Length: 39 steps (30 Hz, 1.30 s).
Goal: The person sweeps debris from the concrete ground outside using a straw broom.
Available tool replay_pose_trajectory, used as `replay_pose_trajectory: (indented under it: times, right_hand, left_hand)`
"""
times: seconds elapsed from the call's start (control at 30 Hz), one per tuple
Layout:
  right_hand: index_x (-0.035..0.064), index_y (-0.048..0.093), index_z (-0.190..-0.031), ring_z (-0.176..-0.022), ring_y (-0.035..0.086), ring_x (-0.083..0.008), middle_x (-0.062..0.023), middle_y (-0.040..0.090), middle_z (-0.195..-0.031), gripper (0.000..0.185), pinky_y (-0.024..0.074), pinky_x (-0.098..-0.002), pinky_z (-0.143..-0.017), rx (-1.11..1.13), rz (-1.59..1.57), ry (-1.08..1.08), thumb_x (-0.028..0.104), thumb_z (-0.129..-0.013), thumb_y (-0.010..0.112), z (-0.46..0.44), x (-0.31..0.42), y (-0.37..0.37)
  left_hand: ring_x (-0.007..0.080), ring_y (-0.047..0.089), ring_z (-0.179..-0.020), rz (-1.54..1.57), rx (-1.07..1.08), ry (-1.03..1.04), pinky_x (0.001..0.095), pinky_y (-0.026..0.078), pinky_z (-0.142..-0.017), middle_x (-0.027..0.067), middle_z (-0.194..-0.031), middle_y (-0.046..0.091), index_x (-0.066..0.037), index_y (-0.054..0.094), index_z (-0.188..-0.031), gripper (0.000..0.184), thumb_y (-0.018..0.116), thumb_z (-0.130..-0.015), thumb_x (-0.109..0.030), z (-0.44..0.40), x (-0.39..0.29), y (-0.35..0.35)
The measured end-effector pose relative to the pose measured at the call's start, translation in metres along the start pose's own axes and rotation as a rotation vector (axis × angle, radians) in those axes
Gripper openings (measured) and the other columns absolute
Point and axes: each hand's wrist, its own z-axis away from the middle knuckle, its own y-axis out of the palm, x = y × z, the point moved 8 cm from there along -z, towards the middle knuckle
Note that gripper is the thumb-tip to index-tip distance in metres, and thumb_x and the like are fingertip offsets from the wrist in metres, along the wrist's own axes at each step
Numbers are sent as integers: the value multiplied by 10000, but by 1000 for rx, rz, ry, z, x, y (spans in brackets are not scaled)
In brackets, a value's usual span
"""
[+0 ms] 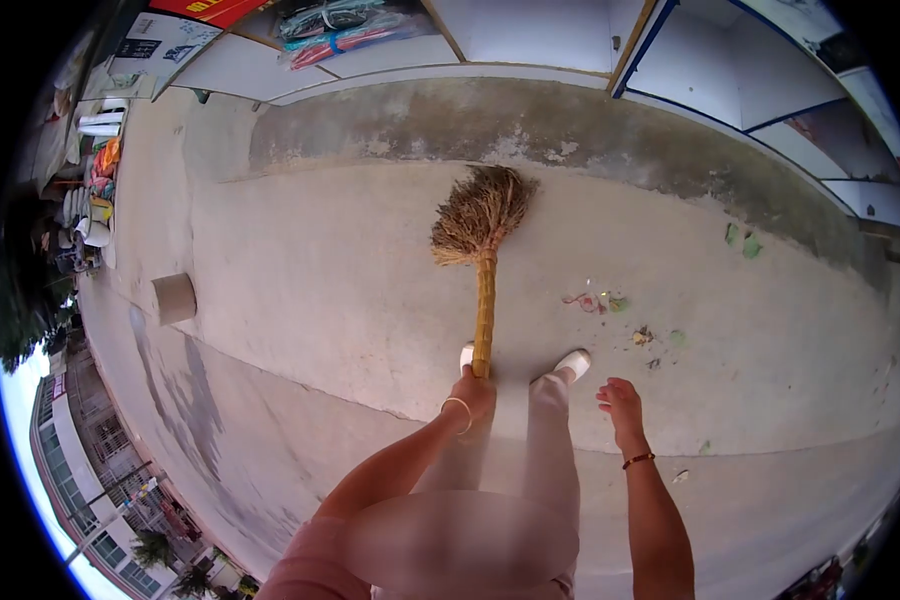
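My left hand (475, 396), with a light bangle at its wrist, is wrapped round the top end of a straw broom's handle. The broom (485, 300) stretches away from me, its bound yellowish handle nearest and its brown bristle head fanned out over the concrete, close to a raised step. My right hand (622, 404), with a dark beaded bracelet, hangs to the right, its fingers loosely bent and apart, with nothing in them. Beyond that hand lie bits of litter (642, 337) and a reddish wrapper (584, 301).
A concrete step (400, 125) runs along the front of white cabinets (530, 35). On the left stands a short cylindrical block (174, 299), with piled goods (98, 190) farther back. Green scraps (750, 244) lie near the step at right. My shoes (574, 364) flank the handle's near end.
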Motion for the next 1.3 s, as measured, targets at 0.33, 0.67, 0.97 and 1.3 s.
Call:
replay_pose_trajectory:
  times: [0.33,0.67,0.97,1.3]
  right_hand:
    - [24,510,-944,-704,599,-178,-99,581,-818,222,483,-277,-578,-110,150,283,209,-823,492,43,-122,-109]
    - [1,496,-1019,-735,601,-188,-103,581,-830,239,482,-268,-633,74,-92,123,159,-844,455,31,-79,-46]
    - [0,506,-963,-670,597,-206,-119,585,-801,261,488,-288,-585,-52,-65,343,219,-823,494,57,-158,-114]
    - [-18,499,-966,-684,609,-220,-137,579,-816,251,504,-288,-590,-122,-307,352,183,-816,482,62,-142,-155]
  left_hand:
    - [183,512,-419,544,-197,-203,316,439,-364,90,-630,489,-54,333,-1077,454,527,-668,-74,94,47,-114]
    - [252,584,-592,585,-103,-216,328,498,-462,156,-784,508,30,293,-1022,422,537,-694,-73,-32,-132,44]
    - [292,599,-645,112,224,125,399,458,-656,202,-855,567,-35,369,-1126,519,558,-658,-157,69,-219,103]
    - [175,499,-476,597,-95,-8,330,428,-369,69,-643,429,-71,332,-1041,375,507,-712,-34,37,-202,-123]
